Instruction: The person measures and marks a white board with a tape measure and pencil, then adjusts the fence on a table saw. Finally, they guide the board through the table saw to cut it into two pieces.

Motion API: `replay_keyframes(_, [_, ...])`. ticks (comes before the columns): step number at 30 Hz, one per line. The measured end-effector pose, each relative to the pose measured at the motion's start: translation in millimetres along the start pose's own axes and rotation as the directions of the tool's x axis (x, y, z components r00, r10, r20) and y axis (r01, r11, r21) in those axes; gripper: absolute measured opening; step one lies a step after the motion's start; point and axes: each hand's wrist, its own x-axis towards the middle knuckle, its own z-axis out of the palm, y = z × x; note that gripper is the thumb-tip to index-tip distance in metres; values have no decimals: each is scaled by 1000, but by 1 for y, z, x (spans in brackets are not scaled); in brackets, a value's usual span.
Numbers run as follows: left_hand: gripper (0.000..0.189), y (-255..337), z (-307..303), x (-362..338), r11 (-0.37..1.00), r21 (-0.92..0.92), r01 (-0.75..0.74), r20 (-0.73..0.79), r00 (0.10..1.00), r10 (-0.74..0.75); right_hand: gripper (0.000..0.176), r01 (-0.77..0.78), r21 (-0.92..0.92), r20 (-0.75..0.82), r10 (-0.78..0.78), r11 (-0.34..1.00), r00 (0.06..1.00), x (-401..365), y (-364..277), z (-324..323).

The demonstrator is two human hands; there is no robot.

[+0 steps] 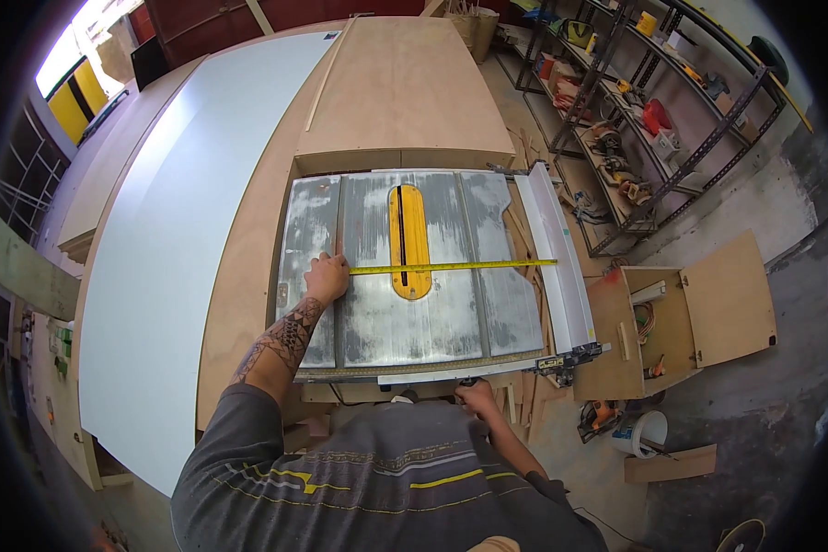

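My left hand [328,278] is closed at the left part of the table saw's metal top [377,322]. From it a yellow tape measure blade [483,266] runs right across the top, over the yellow throat plate [414,230], to the long pale rip fence [554,253]. The tape's case is hidden in the hand. My right hand [477,397] is below the saw's front edge, fingers wrapped round a dark knob or handle [469,381] that shows only in part. A front rail [460,372] lies just above that hand.
A large white panel [175,248] lies at the left, beside the wooden bench top [405,83] behind the saw. Metal shelving [616,120] with power tools lines the right wall. An open wooden cabinet [607,331] and a white bucket [649,431] stand right of the saw.
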Motion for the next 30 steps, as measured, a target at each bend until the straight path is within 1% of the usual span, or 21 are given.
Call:
replay_keyframes(1, [33, 1, 0, 0, 1000, 1, 6, 0, 1000, -6, 30, -1, 69, 26, 0, 998, 1000, 1, 1, 1])
replay_keyframes(2, [33, 1, 0, 0, 1000, 2, 12, 0, 1000, -12, 30, -1, 67, 26, -1, 998, 1000, 2, 2, 1])
replay_keyframes(5, [33, 1, 1, 0, 1000, -8, 15, -7, 1000, -15, 30, -23, 66, 10, 23, 998, 1000, -16, -23, -5])
replay_keyframes(7, [33, 0, 1, 0, 1000, -9, 9, -10, 1000, -9, 31, -42, -12, -51, 41, 999, 998, -22, -30, -5])
replay_keyframes(8, [33, 0, 2, 0, 1000, -8, 3, -12, 1000, -3, 31, -42, -14, -52, 42, 999, 998, -24, -34, -4])
replay_keyframes(10, [33, 0, 2, -1, 1000, -11, 7, -12, 1000, -7, 33, 15, -111, -126, -29, 994, 992, -23, -33, 0])
replay_keyframes(14, [33, -1, 3, -1, 1000, 1, 0, -9, 1000, 0, 34, 20, -93, -139, -32, 995, 990, -32, -42, -2])
replay_keyframes(17, [33, 0, 1, -2, 1000, 3, -6, -8, 1000, 6, 35, -8, -84, -137, -3, 996, 991, -25, -32, 1])
replay_keyframes(19, [33, 0, 2, -3, 1000, 1, -10, -20, 1000, 10, 36, 49, -150, -180, -76, 988, 981, -13, -15, 8])
replay_keyframes(23, [31, -1, 5, -4, 1000, -3, -12, -53, 999, 11, 35, 16, -90, -156, -30, 996, 987, -17, -19, 7])
replay_keyframes(25, [31, -1, 6, -5, 1000, 1, -17, -63, 998, 17, 32, 70, -176, -226, -109, 982, 968, -17, -18, 9])
replay_keyframes(29, [31, 2, 3, -9, 1000, 1, -16, -71, 997, 16, 32, 46, -161, -212, -80, 986, 974, -10, -11, 9])
replay_keyframes(30, [31, 3, 3, -7, 1000, -1, -11, -74, 997, 11, 29, 31, -129, -160, -51, 991, 986, -11, -15, 8])
